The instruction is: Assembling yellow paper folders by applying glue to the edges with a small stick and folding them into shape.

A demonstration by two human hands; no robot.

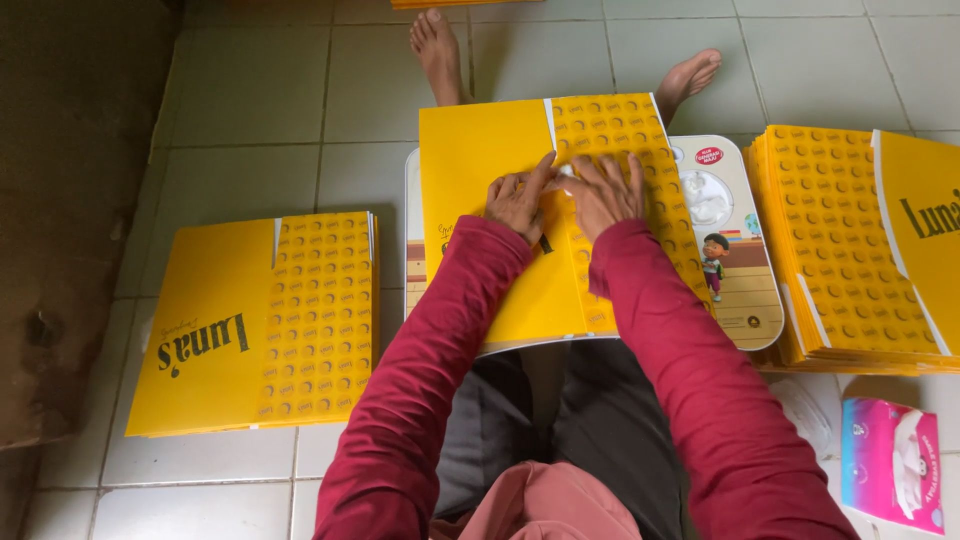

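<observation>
Lying flat under both hands: yellow sheet.

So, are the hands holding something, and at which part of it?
Nothing is gripped. The left hand and right hand press flat on the yellow sheet, along the fold where its plain part meets its patterned part.

Bare white floor tiles lie open far left. A stack of yellow card sheets blocks the near left, a thicker yellow stack the right, a pink tissue pack the near right.

both hands pressing yellow sheet, tiled floor
</observation>
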